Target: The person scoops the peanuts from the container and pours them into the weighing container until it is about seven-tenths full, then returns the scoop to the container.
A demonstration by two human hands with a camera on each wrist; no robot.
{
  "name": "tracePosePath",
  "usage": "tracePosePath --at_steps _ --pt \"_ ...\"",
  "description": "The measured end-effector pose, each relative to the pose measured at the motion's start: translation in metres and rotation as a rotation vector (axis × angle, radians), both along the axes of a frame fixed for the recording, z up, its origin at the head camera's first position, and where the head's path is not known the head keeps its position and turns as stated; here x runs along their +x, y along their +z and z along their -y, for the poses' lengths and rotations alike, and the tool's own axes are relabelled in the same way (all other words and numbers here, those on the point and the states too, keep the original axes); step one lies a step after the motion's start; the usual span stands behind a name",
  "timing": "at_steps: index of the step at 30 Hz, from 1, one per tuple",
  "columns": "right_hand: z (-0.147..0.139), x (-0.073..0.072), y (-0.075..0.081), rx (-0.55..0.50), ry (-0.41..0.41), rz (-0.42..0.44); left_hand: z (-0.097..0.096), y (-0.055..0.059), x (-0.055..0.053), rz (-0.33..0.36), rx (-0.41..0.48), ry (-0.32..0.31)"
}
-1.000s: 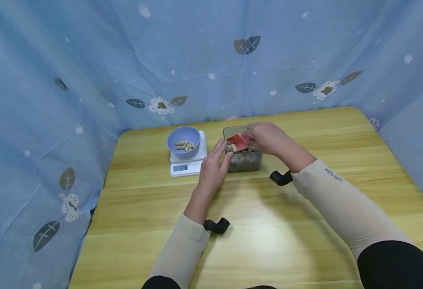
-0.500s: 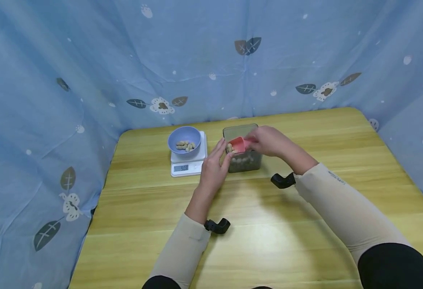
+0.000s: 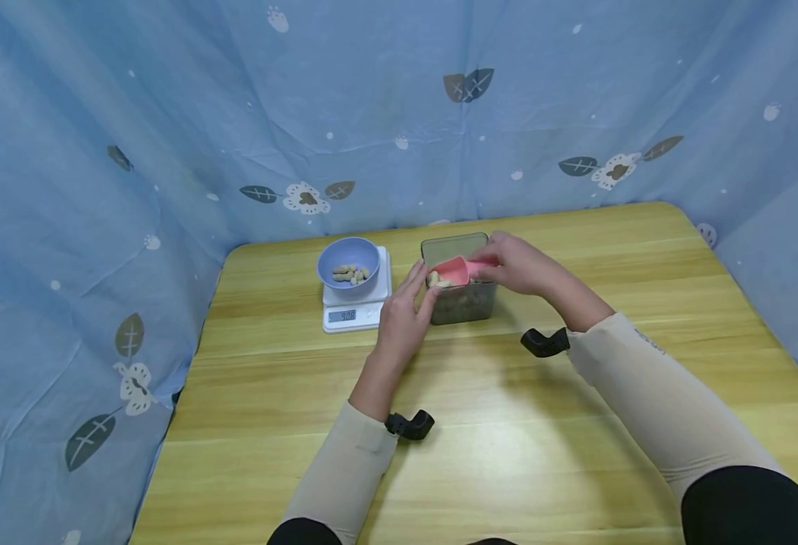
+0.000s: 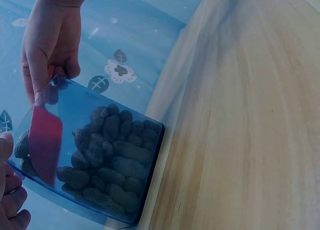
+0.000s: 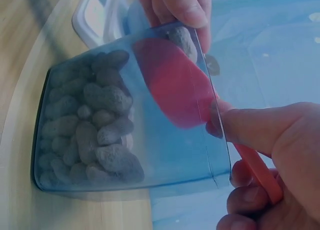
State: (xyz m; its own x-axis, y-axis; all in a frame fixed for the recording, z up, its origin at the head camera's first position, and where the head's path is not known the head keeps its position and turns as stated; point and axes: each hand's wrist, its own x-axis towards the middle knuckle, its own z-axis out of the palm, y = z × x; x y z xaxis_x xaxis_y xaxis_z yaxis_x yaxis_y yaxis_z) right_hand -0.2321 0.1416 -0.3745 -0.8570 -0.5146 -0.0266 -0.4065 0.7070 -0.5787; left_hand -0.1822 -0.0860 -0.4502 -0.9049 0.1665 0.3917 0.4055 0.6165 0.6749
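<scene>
My right hand (image 3: 516, 265) grips the handle of a red scoop (image 3: 452, 271), thumb on top in the right wrist view. A few unshelled peanuts (image 3: 437, 280) lie at the scoop's front end, inside the top of a clear grey plastic container (image 3: 463, 305). My left hand (image 3: 402, 318) holds the container's left corner between thumb and fingers. Through the container's wall, the left wrist view shows more peanuts (image 4: 115, 162) below the scoop (image 4: 45, 142). Left of my hands, a blue bowl (image 3: 347, 246) with several peanuts stands on a white kitchen scale (image 3: 351, 316).
The scale's display (image 3: 341, 316) shows digits that look like 908, decimal point unclear. Everything stands near the back of a wooden table (image 3: 481, 424). A blue patterned curtain (image 3: 399, 113) hangs behind and along the sides.
The scoop has come up out of the peanuts to the container's rim, turning level with a few peanuts in it. My right hand shifts slightly right; my left hand stays in place.
</scene>
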Motion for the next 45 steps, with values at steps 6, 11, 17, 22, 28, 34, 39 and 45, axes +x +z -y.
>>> tracePosePath --at_steps 6,11,17,22,28,34,39,45 --pt "-0.009 0.002 -0.003 -0.051 -0.047 0.066 0.000 0.000 0.000 0.003 -0.003 0.008" --pt "-0.013 0.005 -0.007 -0.104 -0.112 0.134 0.000 0.000 0.001 0.014 -0.009 0.010" --pt "-0.015 0.007 -0.010 -0.148 -0.146 0.152 0.001 0.001 0.003 0.022 -0.023 0.008" --pt "-0.017 0.006 -0.011 -0.133 -0.108 0.151 0.000 0.002 0.003 0.019 -0.029 0.010" --pt "-0.022 0.007 -0.013 -0.175 -0.114 0.172 0.000 0.004 0.004 0.015 -0.067 0.014" --pt "-0.023 0.007 -0.016 -0.214 -0.120 0.169 0.001 0.007 0.003 -0.018 -0.093 0.010" --pt "-0.026 0.008 -0.016 -0.207 -0.140 0.169 0.001 0.006 0.003 -0.003 -0.093 0.007" --pt "-0.032 0.009 -0.011 -0.202 -0.178 0.148 0.000 0.008 0.003 0.026 -0.089 0.009"
